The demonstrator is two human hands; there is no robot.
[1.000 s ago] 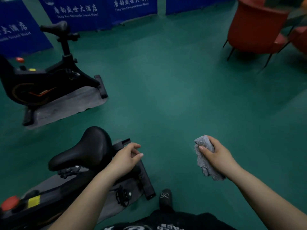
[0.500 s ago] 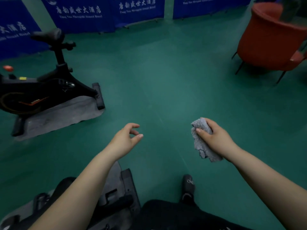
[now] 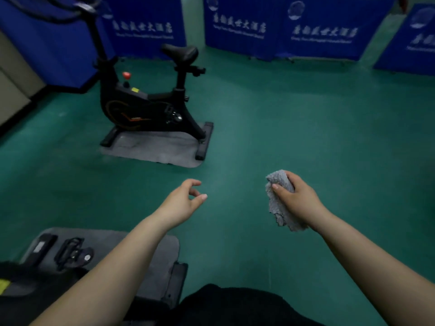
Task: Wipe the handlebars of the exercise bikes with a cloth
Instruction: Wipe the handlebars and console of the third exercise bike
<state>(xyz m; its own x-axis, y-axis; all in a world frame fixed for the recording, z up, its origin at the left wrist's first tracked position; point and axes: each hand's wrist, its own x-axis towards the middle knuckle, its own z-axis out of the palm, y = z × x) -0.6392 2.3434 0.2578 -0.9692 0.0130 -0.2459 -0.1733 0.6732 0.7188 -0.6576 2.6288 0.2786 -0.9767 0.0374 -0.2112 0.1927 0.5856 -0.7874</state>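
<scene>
This looks like a hotel fitness room. A black exercise bike [image 3: 150, 100] stands on a grey mat [image 3: 162, 150] on a green sports floor [image 3: 306, 137]. Blue banners [image 3: 282, 27] printed with white hotel lettering line the far side. A second bike's base [image 3: 70, 252] shows at the lower left.

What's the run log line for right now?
right hand: grips cloth | left hand: empty | bike: ahead, untouched

— Cloth? 
— A grey, nubby cloth [image 3: 279, 203], bunched, at right of centre, gripped in the right hand [image 3: 297, 200].

— Bike? 
— A black exercise bike [image 3: 146, 107], upright on a grey mat, upper left; its handlebars [image 3: 58, 10] meet the top edge.
</scene>
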